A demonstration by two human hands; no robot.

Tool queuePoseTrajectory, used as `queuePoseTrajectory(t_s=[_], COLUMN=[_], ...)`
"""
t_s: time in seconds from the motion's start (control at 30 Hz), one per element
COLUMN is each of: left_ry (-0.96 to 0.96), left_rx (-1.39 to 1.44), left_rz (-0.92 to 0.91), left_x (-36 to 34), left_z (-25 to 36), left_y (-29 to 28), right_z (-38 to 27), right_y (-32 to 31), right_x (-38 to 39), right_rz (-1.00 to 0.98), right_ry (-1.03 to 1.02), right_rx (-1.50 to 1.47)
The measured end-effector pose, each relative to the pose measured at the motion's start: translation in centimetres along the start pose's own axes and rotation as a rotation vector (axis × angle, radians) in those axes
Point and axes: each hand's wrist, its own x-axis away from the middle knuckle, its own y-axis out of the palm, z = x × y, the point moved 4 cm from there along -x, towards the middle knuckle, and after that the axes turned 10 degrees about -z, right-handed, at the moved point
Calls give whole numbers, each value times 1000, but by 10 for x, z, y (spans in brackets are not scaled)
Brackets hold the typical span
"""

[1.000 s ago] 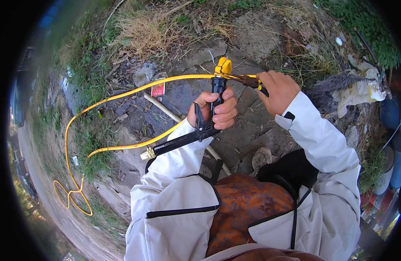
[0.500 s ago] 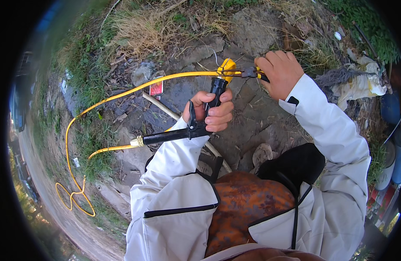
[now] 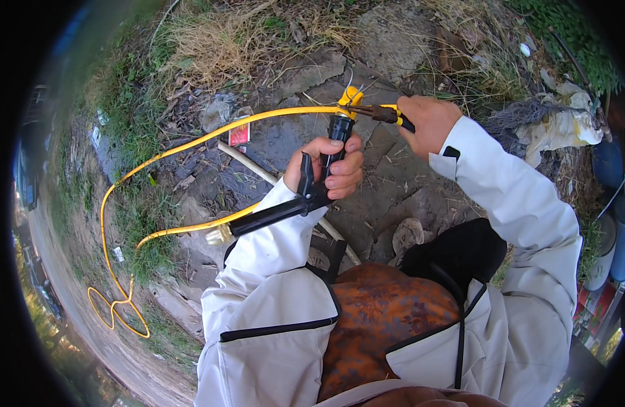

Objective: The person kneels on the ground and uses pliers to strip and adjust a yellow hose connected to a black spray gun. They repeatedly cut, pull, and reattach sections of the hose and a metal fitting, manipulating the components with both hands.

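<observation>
spray gun (image 3: 312,183): black, gripped in left hand (image 3: 329,166)
pliers (image 3: 380,113): right hand (image 3: 431,122) closed on handles, tips at yellow fitting (image 3: 351,96)
yellow hose (image 3: 190,146): runs left across ground

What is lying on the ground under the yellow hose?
Under the yellow hose lie cracked stone slabs, a small red packet and a pale stick. Its far end is hidden.

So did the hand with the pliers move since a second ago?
Cannot tell. The right hand with the pliers sits higher against the red packet, but the head camera shifted too.
</observation>
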Motion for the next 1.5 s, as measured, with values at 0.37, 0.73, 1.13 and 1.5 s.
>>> queuePoseTrajectory(t_s=[0.37, 0.73, 1.13, 1.5], left_ry=[140, 74, 48, 104], left_rx=[-456, 57, -75, 127], left_rz=[299, 36, 83, -69], left_x=[-5, -3, -5, -3], left_z=[2, -8, -16, -4], left_y=[-22, -14, -16, -13], right_z=[-26, -10, -17, -18], right_y=[56, 27, 20, 15], right_x=[20, 23, 21, 26], right_rz=[-555, -23, -71, -79], right_ry=[430, 141, 246, 212], right_rx=[-1467, -180, -88, -141])
